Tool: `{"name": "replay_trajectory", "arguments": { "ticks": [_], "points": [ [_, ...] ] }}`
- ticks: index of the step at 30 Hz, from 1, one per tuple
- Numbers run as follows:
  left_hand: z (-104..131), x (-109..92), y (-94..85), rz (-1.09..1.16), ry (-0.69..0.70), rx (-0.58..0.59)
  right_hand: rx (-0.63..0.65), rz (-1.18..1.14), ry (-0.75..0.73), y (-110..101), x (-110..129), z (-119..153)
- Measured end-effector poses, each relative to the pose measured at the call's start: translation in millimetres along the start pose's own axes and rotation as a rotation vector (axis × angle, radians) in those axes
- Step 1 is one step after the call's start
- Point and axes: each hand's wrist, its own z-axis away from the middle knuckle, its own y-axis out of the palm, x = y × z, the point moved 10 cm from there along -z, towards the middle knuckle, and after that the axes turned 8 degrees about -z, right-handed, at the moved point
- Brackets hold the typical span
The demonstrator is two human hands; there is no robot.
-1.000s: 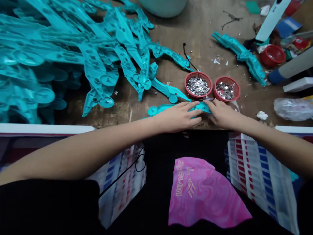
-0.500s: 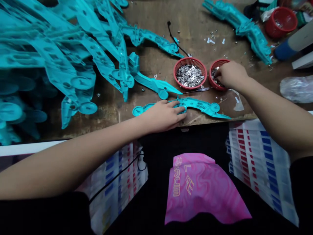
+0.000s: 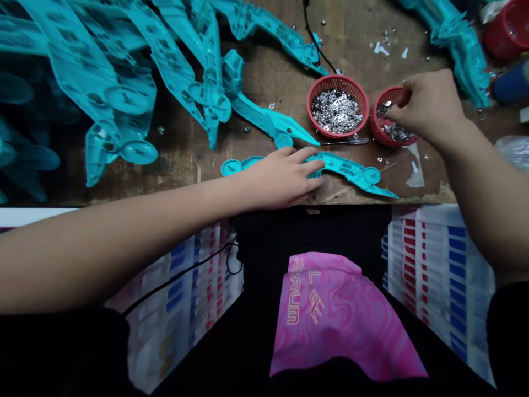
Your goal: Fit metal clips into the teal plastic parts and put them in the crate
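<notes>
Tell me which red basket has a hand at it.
The middle one: the right hand is at its opening, unlike the left basket and the far-right one.

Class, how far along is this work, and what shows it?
Done: a teal part lies positioned at the table edge, under the left hand.
In hand: the right hand is at the smaller basket of metal pieces.
Left: probably adding metal pieces; whether the piled teal parts are finished cannot be told.

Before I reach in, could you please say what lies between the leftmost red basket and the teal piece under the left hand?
A thin, pale-handled tool and the tip of another teal piece, as the head view shows.
</notes>
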Motion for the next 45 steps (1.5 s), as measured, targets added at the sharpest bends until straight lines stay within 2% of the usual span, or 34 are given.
{"name": "replay_trajectory", "arguments": {
  "ticks": [3, 8, 12, 14, 17, 19, 23, 27, 34, 45],
  "points": [
    [-4, -5, 7.2, 0.066, 0.010, -0.080, -0.008, -0.044, 0.038, -11, 1, 5],
    [-8, -9, 35.3, 0.162, -0.013, -0.053, -0.027, -0.152, -0.021, -22, 7, 12],
    [-9, -6, 33.3, 0.100, -0.034, 0.002, -0.039, -0.346, -0.155, -29, 29, 26],
    [-9, -4, 29.6, 0.045, -0.037, 0.040, 0.065, -0.426, -0.207, -18, 46, 34],
    [-9, 0, 26.7, 0.014, -0.043, 0.073, 0.341, -0.486, -0.183, 20, 66, 46],
    [-9, 2, 26.9, 0.046, -0.051, 0.074, 0.466, -0.515, -0.139, 45, 69, 52],
    [-8, 6, 28.9, 0.126, -0.075, 0.049, 0.489, -0.537, -0.140, 69, 68, 51],
    [-9, 5, 31.6, 0.113, -0.059, 0.064, 0.448, -0.516, -0.163, 64, 68, 49],
    [-9, 4, 31.7, 0.105, -0.055, 0.084, 0.617, -0.595, -0.095, 68, 74, 57],
    [-8, 5, 30.2, 0.179, -0.070, 0.079, 0.565, -0.530, -0.193, 67, 74, 54]
  ]
}}
